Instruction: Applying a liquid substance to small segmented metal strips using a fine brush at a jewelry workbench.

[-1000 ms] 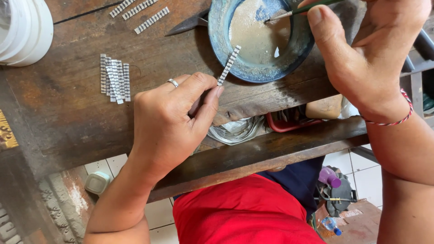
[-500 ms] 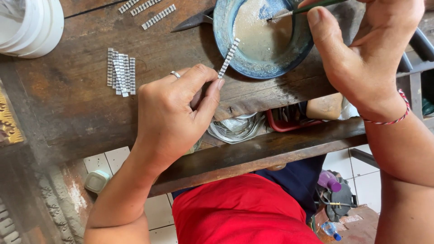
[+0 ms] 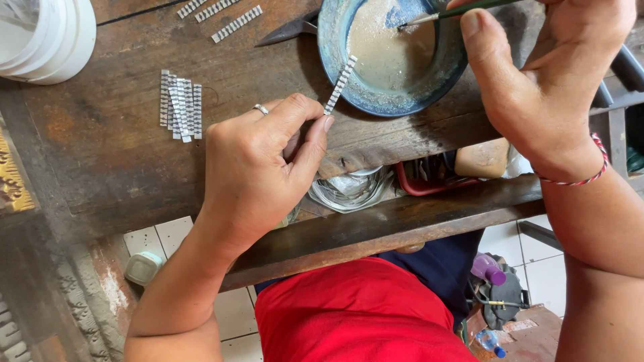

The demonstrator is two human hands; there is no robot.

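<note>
Two hands: left hand (image 3: 258,167) pinching metal strip (image 3: 340,85), right hand (image 3: 543,80) w/ brush (image 3: 456,11), fingertips cut off at top.

Left hand (image 3: 258,164) reached up from lower left, forearm bare, palm down, thumb and forefinger pinched together at the tips, ring on one finger. Right hand (image 3: 537,87) entered from the right edge, thumb extended upward, fingers curled closed, red-and-white cord around the wrist
</note>
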